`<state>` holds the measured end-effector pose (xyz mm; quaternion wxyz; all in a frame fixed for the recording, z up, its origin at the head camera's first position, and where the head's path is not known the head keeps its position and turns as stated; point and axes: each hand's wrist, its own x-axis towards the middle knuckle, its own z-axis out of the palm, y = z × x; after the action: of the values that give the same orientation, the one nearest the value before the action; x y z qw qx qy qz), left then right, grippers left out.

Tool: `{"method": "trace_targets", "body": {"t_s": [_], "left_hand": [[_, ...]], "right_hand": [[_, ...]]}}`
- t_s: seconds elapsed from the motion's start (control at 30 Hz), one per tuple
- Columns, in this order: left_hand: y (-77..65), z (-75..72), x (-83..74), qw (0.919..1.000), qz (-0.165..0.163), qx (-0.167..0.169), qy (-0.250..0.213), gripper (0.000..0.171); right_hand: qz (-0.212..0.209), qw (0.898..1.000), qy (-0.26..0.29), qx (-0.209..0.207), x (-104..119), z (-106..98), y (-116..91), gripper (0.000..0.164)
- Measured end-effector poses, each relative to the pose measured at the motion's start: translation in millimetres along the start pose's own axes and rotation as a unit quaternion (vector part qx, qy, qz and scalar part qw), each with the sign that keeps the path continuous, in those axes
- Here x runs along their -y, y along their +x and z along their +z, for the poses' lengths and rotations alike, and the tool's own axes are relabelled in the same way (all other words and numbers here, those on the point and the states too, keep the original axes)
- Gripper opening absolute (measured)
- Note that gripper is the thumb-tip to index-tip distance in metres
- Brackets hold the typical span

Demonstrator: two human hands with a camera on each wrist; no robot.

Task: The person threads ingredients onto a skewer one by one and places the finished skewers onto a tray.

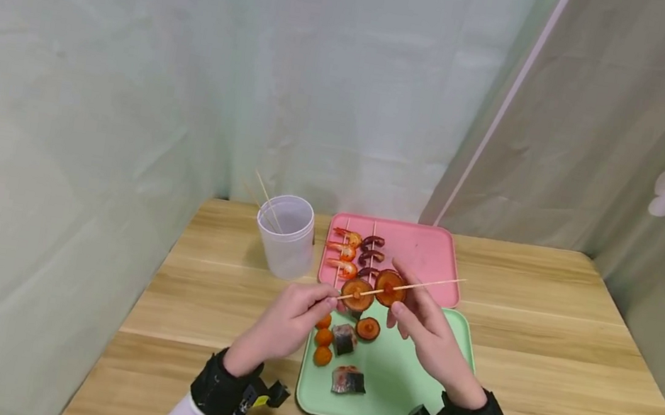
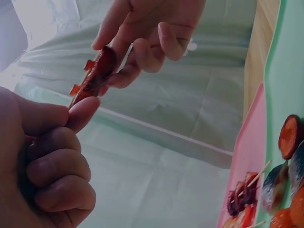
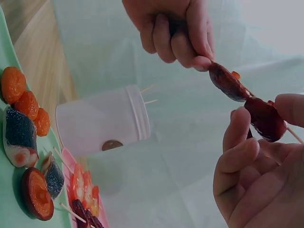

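In the head view, my left hand (image 1: 290, 316) pinches a thin wooden skewer (image 1: 439, 283) near its lower left end, between thumb and forefinger. Two brown mushroom caps are threaded on it: one (image 1: 351, 288) close to the left fingertips, the other (image 1: 384, 300) further along. My right hand (image 1: 432, 330) holds that second mushroom between thumb and fingers, and the bare skewer tip sticks out beyond it. Seen from the right wrist, the two caps (image 3: 227, 81) sit edge to edge. Both hands are raised above a green tray (image 1: 403, 383).
On the green tray lie a loose mushroom (image 1: 368, 328), orange balls (image 1: 324, 337) and dark-skinned fish pieces (image 1: 349, 381). A pink tray (image 1: 420, 246) behind carries skewered shrimp (image 1: 344, 251) and skewered dark red pieces (image 1: 372, 256). A whitish cup (image 1: 288, 255) with sticks stands at the left.
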<state>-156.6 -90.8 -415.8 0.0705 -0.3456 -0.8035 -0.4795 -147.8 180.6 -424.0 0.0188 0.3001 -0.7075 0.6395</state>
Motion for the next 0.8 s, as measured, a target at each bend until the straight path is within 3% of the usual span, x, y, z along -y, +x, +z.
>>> {"method": "trace_targets", "body": {"t_s": [0.17,0.27,0.4,0.47,0.6,0.7,0.8], "left_hand": [[-0.7,3.8,4.5,0.9977,-0.024,-0.027,-0.057,0.022],[-0.8,6.1,6.1,0.9905,-0.041,-0.051,-0.12,0.023],[-0.1,7.1,6.6,0.9773,-0.058,-0.101,-0.177,0.027],[0.7,6.9,6.8,0.9706,-0.064,-0.131,-0.192,0.028],[3.7,5.4,5.6,0.9546,-0.076,-0.175,-0.228,0.029],[4.5,3.3,3.9,0.9461,-0.087,-0.187,-0.25,0.03],[4.4,1.5,2.7,0.9425,-0.096,-0.183,-0.263,0.03]], "right_hand": [[-0.002,1.0,0.015,0.004,-1,4,1,0.061],[0.007,1.0,0.012,0.003,-7,3,1,0.062],[0.068,0.996,-0.064,-0.002,-22,1,2,0.059],[0.114,0.983,-0.145,0.007,-34,2,2,0.056],[0.181,0.935,-0.3,0.051,-58,9,0,0.053],[0.187,0.911,-0.361,0.07,-73,18,-1,0.05],[0.17,0.898,-0.401,0.07,-81,25,-3,0.047]]}}
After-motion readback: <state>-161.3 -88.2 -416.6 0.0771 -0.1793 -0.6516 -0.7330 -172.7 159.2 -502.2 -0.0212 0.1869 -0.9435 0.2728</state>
